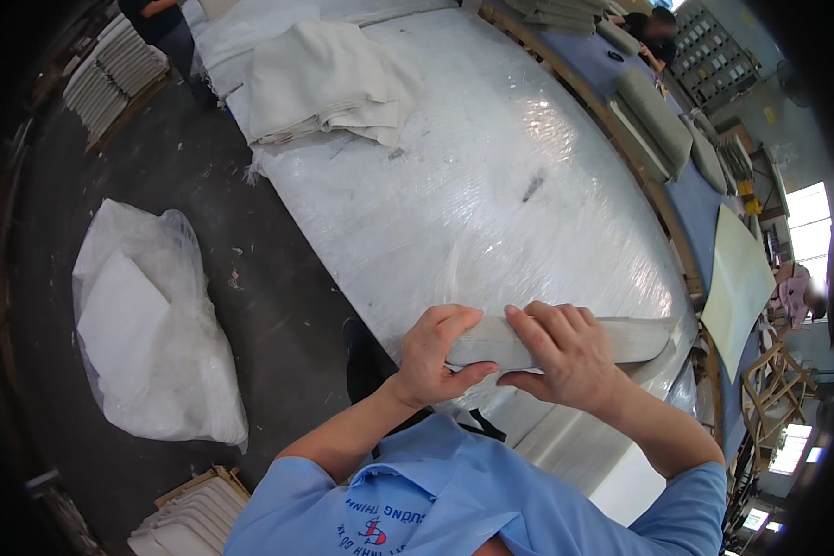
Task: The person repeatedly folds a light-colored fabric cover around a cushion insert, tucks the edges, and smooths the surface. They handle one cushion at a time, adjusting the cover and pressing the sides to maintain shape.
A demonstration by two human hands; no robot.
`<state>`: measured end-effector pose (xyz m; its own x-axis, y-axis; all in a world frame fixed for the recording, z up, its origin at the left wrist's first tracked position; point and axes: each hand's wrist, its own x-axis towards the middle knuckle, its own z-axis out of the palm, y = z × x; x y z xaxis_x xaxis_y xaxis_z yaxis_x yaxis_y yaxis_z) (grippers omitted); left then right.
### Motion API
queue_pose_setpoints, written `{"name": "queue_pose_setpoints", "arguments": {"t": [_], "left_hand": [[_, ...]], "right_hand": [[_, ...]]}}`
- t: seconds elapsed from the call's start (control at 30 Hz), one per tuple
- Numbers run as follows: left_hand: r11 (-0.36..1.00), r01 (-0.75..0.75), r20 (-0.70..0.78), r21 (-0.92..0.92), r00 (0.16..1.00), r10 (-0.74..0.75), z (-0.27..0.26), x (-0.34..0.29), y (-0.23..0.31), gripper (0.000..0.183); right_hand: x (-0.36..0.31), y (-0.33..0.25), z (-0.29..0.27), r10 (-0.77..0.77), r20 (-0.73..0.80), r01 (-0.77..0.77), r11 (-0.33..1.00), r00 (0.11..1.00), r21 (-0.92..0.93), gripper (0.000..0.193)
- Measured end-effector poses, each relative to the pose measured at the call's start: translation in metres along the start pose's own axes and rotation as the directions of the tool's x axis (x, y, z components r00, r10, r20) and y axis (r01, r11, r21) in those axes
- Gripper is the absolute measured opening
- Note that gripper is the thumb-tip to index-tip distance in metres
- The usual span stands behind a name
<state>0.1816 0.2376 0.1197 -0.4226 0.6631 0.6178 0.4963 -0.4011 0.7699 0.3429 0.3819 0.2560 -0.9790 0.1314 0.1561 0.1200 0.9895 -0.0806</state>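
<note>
While the left hand grips its left end and the right hand its middle: one pale grey cushion, lower centre-right of frame; probably light, soft, hardly slippery; best held along both long edges.

Cloths lie by the bench's far left edge, a pad at its near edge. A bag lies left, on the floor.

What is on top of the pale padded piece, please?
The right hand lies across the pale padded piece; the left hand grips its end. What they cover is hidden.
</note>
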Motion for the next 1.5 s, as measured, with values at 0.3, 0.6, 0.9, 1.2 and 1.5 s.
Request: {"name": "queue_pose_setpoints", "arguments": {"t": [0.3, 0.6, 0.9, 1.2, 1.5], "left_hand": [[0.997, 0.076, -0.186, 0.012, 0.98, -0.072, 0.018, 0.011, -0.001, 0.026], [0.94, 0.327, -0.085, -0.098, 0.938, -0.335, 0.004, -0.002, 0.028, 0.024], [0.804, 0.446, 0.213, -0.394, 0.895, -0.392, -0.018, -0.052, 0.044, 0.039], [0.808, 0.476, 0.388, -0.348, 0.858, -0.338, -0.02, -0.087, 0.027, 0.053], [0.81, 0.48, 0.3, -0.336, 0.87, -0.391, -0.016, -0.125, 0.005, 0.046]], "right_hand": [[0.013, 0.004, 0.011, -0.036, 0.02, 0.037, 0.996, 0.999, -0.077, 0.058], [-0.006, -0.02, 0.007, -0.048, 0.042, 0.05, 0.998, 0.998, -0.036, 0.047], [-0.043, -0.063, 0.001, -0.007, 0.1, -0.008, 0.989, 0.995, 0.148, 0.041], [-0.072, -0.093, -0.004, 0.066, 0.212, -0.139, 0.926, 0.975, 0.351, 0.041], [-0.071, -0.064, 0.024, -0.089, 0.739, -0.545, 0.617, 0.667, 0.567, 0.063]]}}
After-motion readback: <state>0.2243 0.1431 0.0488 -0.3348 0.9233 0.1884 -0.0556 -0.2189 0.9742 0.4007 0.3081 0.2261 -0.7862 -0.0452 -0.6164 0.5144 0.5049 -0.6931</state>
